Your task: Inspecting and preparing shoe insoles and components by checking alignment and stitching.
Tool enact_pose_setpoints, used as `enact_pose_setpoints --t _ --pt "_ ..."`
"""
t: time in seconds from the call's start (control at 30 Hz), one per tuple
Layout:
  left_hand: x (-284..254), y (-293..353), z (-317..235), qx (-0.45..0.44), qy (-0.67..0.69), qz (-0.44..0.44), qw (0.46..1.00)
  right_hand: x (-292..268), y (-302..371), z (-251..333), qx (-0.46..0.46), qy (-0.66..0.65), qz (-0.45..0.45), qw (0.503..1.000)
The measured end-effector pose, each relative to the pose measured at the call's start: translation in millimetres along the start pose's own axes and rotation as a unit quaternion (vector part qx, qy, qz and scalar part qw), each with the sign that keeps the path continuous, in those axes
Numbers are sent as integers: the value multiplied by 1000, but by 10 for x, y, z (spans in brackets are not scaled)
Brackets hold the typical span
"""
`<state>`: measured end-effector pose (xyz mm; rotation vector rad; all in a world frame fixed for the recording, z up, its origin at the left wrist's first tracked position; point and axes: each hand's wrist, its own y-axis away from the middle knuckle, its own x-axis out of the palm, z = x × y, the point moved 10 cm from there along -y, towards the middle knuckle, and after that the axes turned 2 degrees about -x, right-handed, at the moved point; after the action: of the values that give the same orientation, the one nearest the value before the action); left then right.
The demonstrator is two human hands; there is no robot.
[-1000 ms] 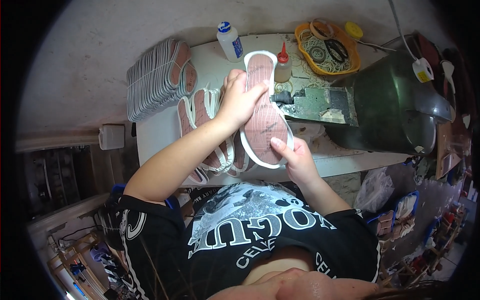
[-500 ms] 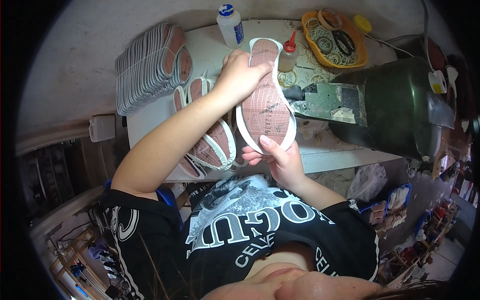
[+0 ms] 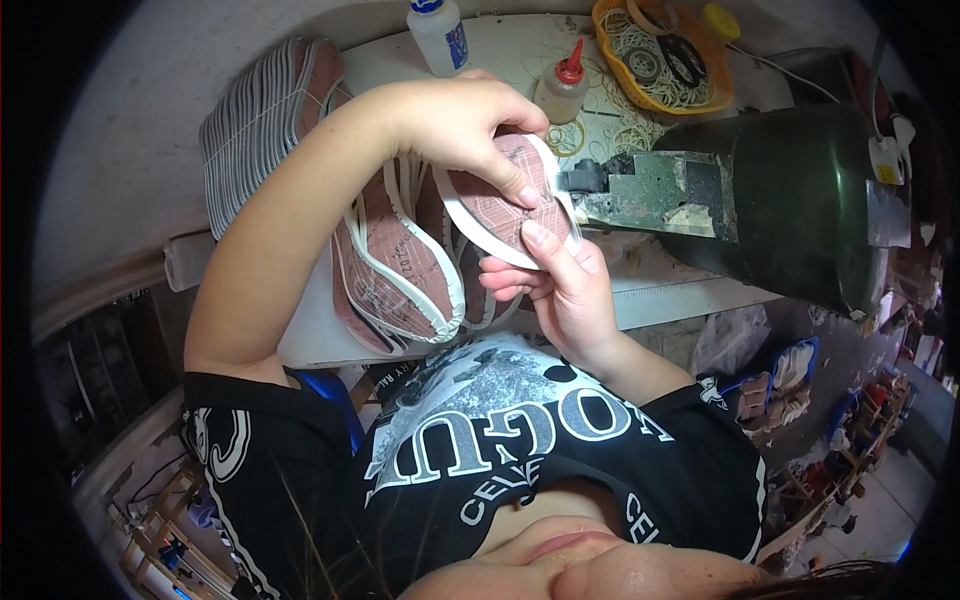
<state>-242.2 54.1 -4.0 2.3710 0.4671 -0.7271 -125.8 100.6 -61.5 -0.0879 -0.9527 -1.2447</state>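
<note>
Since the earlier frames the insole (image 3: 505, 205) has come up off the counter (image 3: 660, 300) and closer to the camera, swung from lying long-ways up the picture to a tilt, its far end now angled toward the dark green machine (image 3: 800, 200). Both hands have risen with it.

Left hand (image 3: 455, 120) comes over the top: fingers draped on the upper edge, thumb tip pressing down on the pinkish-brown face near the middle. Grip closed on the insole. Right hand (image 3: 560, 285) is underneath and nearer the body: index finger laid along the white rim at the right edge, other fingers curled below. Also closed on the insole, pinch narrow.

Key relation: the insole's long axis runs from lower left to upper right, between the two hands, left hand at the upper end, right hand at the lower right rim. Its upper-right end sits just beside the machine's black nose piece (image 3: 585, 178); cannot tell if touching. Right hand is the nearer one to the machine.

Around it: more white-rimmed insoles (image 3: 390, 270) fanned flat on the counter under the left forearm, and a tall stack of insoles (image 3: 255, 120) on edge at far left. Behind: white bottle with blue cap (image 3: 438, 32), small squeeze bottle with red tip (image 3: 563, 88), yellow tray (image 3: 612, 62) of rubber bands, loose bands on the counter near it.
</note>
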Motion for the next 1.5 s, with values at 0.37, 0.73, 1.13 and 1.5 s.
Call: enact_pose_setpoints --t 0.37,0.73,1.13,1.5 --pt "-34 375 137 -82 -17 -181 980 22 -21 71 -3 -27 -13 1000" --pt "464 501 449 -222 229 -164 933 -89 12 187 -18 35 -33 999" --pt "879 677 167 -318 383 -143 856 -156 190 163 -30 187 81 979" --pt "865 664 138 -220 467 -262 815 -264 482 -205 92 232 137 959"
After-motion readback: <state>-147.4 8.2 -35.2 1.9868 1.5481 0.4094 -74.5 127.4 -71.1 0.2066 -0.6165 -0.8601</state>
